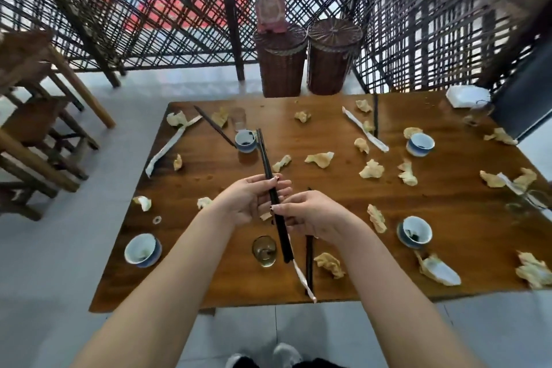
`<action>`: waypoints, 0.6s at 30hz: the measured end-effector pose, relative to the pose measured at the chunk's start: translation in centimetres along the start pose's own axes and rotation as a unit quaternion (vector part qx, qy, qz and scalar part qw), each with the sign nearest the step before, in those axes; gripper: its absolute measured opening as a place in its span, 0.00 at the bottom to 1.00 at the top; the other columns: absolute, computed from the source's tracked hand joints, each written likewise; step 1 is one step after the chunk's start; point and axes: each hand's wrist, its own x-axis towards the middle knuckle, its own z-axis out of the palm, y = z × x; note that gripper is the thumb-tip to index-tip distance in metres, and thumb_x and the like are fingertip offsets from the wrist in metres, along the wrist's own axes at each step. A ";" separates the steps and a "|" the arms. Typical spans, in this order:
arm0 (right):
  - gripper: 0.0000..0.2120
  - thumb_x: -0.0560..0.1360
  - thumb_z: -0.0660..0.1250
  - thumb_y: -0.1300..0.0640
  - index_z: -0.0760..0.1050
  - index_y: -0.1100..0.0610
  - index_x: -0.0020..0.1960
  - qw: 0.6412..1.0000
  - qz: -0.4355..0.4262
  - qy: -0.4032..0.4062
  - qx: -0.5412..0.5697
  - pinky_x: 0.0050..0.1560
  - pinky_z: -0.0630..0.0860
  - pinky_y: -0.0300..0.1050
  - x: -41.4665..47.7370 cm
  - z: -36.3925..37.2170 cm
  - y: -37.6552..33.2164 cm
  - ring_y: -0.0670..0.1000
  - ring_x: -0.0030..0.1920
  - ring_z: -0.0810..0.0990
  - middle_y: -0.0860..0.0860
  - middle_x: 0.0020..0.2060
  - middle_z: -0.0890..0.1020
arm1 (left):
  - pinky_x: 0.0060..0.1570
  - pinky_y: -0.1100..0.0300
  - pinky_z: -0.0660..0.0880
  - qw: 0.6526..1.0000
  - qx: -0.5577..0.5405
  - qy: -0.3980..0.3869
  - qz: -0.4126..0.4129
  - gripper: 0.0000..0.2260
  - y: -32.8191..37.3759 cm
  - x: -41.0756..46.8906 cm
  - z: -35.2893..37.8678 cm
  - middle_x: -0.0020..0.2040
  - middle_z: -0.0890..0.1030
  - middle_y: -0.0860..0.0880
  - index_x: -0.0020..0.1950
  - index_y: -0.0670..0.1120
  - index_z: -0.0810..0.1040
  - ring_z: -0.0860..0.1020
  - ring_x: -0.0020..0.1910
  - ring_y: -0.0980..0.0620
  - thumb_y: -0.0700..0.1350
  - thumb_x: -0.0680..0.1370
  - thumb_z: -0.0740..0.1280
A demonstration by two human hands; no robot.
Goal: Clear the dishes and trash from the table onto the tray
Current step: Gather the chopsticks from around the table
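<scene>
Over the near middle of the wooden table [328, 188], my left hand [251, 200] and my right hand [310, 215] both grip a pair of black chopsticks [267, 164], held lengthwise. More black chopsticks [308, 263] lie under my right hand beside a white paper sleeve [301, 278]. Blue-and-white cups stand at the near left [142, 249], far left [245, 140], far right [419, 143] and near right [414, 231]. A small glass [264, 250] stands near the front edge. Several crumpled napkins [319, 159] are scattered over the table. No tray is in view.
Other chopsticks [215, 127] and paper sleeves [167, 148] lie at the far left and far middle. A white box [467, 95] sits at the far right corner. Two wicker baskets [282, 66] stand behind the table, wooden stools [38, 134] to the left.
</scene>
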 end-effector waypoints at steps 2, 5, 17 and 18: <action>0.10 0.72 0.73 0.56 0.81 0.60 0.51 1.000 0.001 0.014 0.007 0.54 0.80 0.48 0.2 0.5 -0.2 0.53 0.48 0.84 0.57 0.46 0.85 | 0.45 0.57 0.81 1.000 0.006 -0.014 -0.012 0.10 0.5 0.7 -0.7 0.52 0.84 0.42 0.58 0.38 0.77 0.84 0.48 0.48 0.38 0.78 0.64; 0.09 0.73 0.72 0.58 0.81 0.60 0.51 0.997 -0.010 0.059 0.043 0.51 0.81 0.45 0.2 1.9 -0.5 0.51 0.46 0.85 0.55 0.45 0.85 | 0.44 0.58 0.81 0.998 0.023 -0.045 -0.032 0.09 1.5 1.6 -1.6 0.51 0.84 0.41 0.57 0.38 0.77 0.84 0.46 0.48 0.37 0.78 0.64; 0.06 0.74 0.71 0.59 0.79 0.59 0.50 0.965 0.017 0.234 0.116 0.42 0.80 0.39 0.6 4.0 3.3 0.49 0.44 0.85 0.56 0.44 0.84 | 0.44 0.58 0.81 0.983 0.043 -0.120 -0.130 0.13 1.5 3.1 -5.3 0.56 0.82 0.38 0.64 0.36 0.74 0.84 0.46 0.48 0.35 0.79 0.62; 0.07 0.74 0.71 0.60 0.79 0.61 0.51 0.959 0.026 0.250 0.128 0.41 0.80 0.38 0.8 3.9 4.2 0.49 0.43 0.84 0.56 0.43 0.84 | 0.45 0.57 0.81 0.982 0.043 -0.121 -0.139 0.13 1.3 3.2 -5.6 0.56 0.82 0.38 0.64 0.36 0.73 0.84 0.46 0.48 0.35 0.79 0.62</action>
